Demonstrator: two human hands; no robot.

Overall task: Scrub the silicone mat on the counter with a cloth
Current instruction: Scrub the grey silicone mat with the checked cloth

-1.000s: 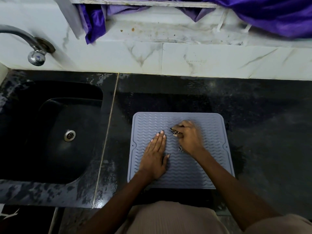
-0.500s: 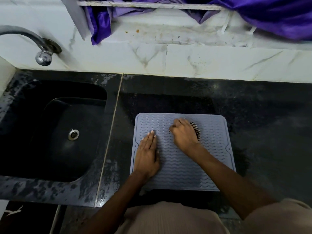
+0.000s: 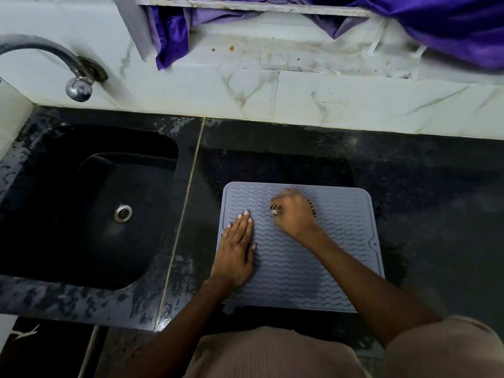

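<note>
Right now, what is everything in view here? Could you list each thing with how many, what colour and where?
silicone mat: one, grey-blue with wavy ridges, flat on the counter right of the sink
cloth: one, dark with a light pattern, mostly hidden under the right hand on the mat's far part
counter: one, black speckled stone, wet in patches
sink: one, black, left, with a metal drain
tap: one, chrome, on the wall above the sink
wall tiles: white marbled, behind the counter
purple fabric: hanging at the top
left hand: flat on the mat's left side
right hand: grips the cloth
</note>
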